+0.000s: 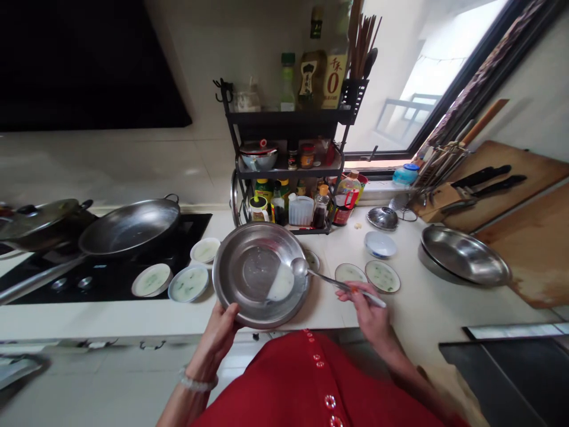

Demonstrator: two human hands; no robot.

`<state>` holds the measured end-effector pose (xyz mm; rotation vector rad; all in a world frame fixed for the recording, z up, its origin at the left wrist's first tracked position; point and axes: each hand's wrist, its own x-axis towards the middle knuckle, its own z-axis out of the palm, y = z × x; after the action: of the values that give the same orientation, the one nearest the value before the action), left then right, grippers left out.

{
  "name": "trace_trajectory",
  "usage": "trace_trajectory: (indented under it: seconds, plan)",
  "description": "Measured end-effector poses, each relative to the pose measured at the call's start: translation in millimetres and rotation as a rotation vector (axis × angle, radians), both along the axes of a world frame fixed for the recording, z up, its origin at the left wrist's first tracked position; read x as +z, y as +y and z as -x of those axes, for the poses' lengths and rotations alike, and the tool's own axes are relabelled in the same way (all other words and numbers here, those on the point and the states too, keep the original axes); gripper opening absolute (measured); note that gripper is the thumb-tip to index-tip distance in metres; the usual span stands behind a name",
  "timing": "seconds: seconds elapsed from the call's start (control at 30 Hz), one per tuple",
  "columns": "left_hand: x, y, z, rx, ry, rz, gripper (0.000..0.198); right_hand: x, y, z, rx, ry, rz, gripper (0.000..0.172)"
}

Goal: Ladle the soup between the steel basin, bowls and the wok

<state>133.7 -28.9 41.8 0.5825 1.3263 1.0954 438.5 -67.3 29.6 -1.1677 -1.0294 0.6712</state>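
My left hand (223, 325) grips the near left rim of a wide metal basin (251, 270), thumb over the edge. The basin is tilted, and a small pool of white soup (281, 283) lies at its right side. In my right hand (367, 308) is a long-handled metal ladle (300, 267), its bowl at the basin's right wall by the soup. Several bowls of white soup with green bits stand around: a bowl (153, 280), a bluish bowl (189, 284) and a smaller bowl (205, 250) on the left, a bowl (383, 276) and another bowl (350, 273) on the right. One more is partly hidden behind the basin.
A wok (133, 225) and a lidded pot (42, 222) sit on the black cooktop (120, 276). A black rack (284, 115) with bottles stands behind the basin. To the right are an empty white bowl (380, 244), a metal pan (464, 255) and a knife block (438, 201).
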Motion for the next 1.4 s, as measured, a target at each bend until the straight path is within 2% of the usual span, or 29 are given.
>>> trace_trajectory:
  seconds: [0.1,0.2,0.3,0.4,0.53,0.77,0.93,1.07,1.17,1.3,1.4]
  plan:
    - [0.7,-2,0,0.002,0.0,-0.003,0.034,-7.3,12,17,0.157,-0.208,-0.093,0.016]
    - [1.4,-5,0,0.009,0.009,-0.014,0.036,-14.8,18,26,0.257,-0.265,-0.096,0.017]
    - [0.1,-6,3,0.028,0.003,-0.028,0.038,-23.4,21,33,0.199,-0.121,0.041,0.017]
    - [-3.1,-6,7,0.06,0.009,-0.018,0.037,-29.5,26,37,0.099,0.17,0.182,0.021]
    - [-7.7,-6,13,0.073,0.029,-0.012,0.034,-26.5,33,38,0.068,0.43,0.225,0.026]
    - [-14.2,-6,18,0.083,0.021,0.011,0.037,-12.7,35,33,0.052,0.496,0.201,0.024]
    - [-14.4,-4,20,0.087,0.023,0.011,0.04,-1.6,40,17,-0.005,0.5,0.143,0.021]
    - [-14.3,-1,21,0.093,0.032,0.007,0.038,0.6,46,1,-0.074,0.44,0.088,0.018]
    - [-15.3,0,21,0.091,0.03,0.011,0.033,-7.7,50,-8,-0.121,0.334,0.062,0.016]
    - [-15.4,0,21,0.085,0.037,0.011,0.031,-24.3,48,-11,-0.111,0.018,0.027,0.016]
    - [-13.6,0,21,0.092,0.035,0.011,0.035,-33.0,40,-10,-0.001,-0.258,-0.055,0.015]
